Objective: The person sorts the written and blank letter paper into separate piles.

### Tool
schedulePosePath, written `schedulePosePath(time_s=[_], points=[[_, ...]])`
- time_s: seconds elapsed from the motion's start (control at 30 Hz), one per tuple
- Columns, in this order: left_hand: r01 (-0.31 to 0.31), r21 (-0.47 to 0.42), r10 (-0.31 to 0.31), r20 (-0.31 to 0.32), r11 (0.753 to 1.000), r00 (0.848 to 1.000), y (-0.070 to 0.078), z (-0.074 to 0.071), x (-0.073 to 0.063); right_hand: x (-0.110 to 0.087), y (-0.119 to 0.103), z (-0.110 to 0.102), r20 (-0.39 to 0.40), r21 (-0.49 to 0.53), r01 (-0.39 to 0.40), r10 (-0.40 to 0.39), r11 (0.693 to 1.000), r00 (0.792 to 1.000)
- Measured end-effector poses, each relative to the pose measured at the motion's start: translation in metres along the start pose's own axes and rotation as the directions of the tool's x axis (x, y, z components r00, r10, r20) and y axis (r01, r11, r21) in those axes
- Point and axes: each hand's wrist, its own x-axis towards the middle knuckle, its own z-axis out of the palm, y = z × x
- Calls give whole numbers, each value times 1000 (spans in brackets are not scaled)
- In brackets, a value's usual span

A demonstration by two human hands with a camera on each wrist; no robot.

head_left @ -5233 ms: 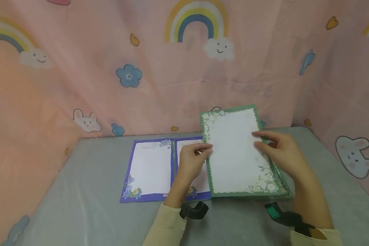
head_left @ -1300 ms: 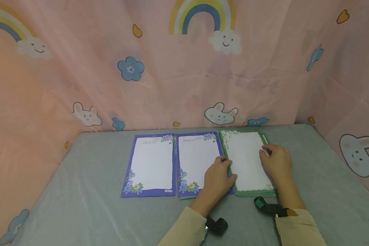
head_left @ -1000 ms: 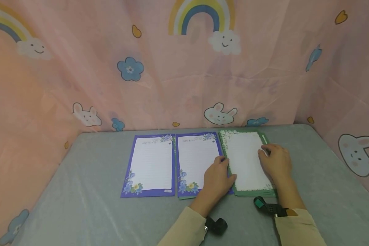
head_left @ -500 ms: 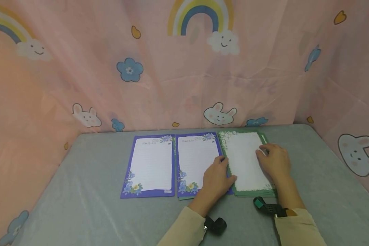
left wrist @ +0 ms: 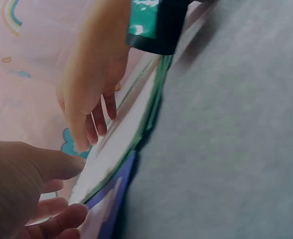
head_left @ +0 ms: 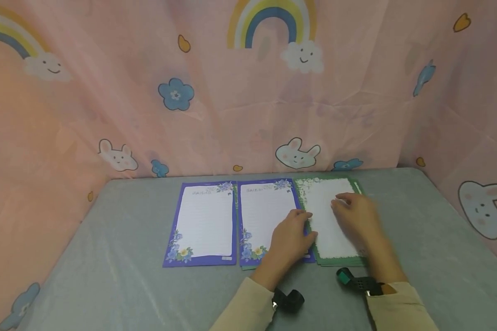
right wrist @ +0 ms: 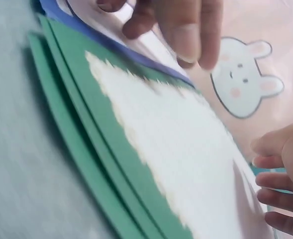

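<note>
A green-bordered sheet of letter paper (head_left: 327, 230) with white flowers lies on top of other green-edged sheets (right wrist: 61, 94) at the right of the row. My right hand (head_left: 356, 216) is over its right half, fingers loosely bent and holding nothing. At its left edge, where it meets a purple-bordered lined sheet (head_left: 265, 207), is my left hand (head_left: 290, 239). In the left wrist view, the left thumb and fingers (left wrist: 69, 216) stand apart with nothing pinched. A second purple-bordered lined sheet (head_left: 203, 220) with blue flowers lies at the far left.
The sheets lie side by side on a grey cloth-covered table (head_left: 124, 248). Behind it hangs a pink curtain (head_left: 215, 92) printed with rainbows and rabbits. A green edge (head_left: 248, 267) peeks out under the middle purple sheet. Black wrist cameras (head_left: 290, 301) sit on both wrists.
Both hands held a green-bordered sheet upright at first; green-bordered sheets now lie flat at the right. In the last half second my right hand has moved left over the top one.
</note>
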Motion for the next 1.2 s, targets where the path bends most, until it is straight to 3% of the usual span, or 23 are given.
schedulePosePath(time_s=[0.23,0.5,0.83,1.2], points=[[31,-18,-32,-18,999,999,-2,-19,1,5,-22,-1,32,37,62,-63,997,998],[69,-78,-74,-63,995,995,-21,-37,5,2,-42,4,38,64,130,-132,989,991],[193,-180,-214,-103,965,971,-49,-67,6,-2,-54,19,162,138,94,-116,986,980],[249,-220,-272,-82,943,959,-72,-80,5,-2,-52,29,202,102,94,-113,990,973]])
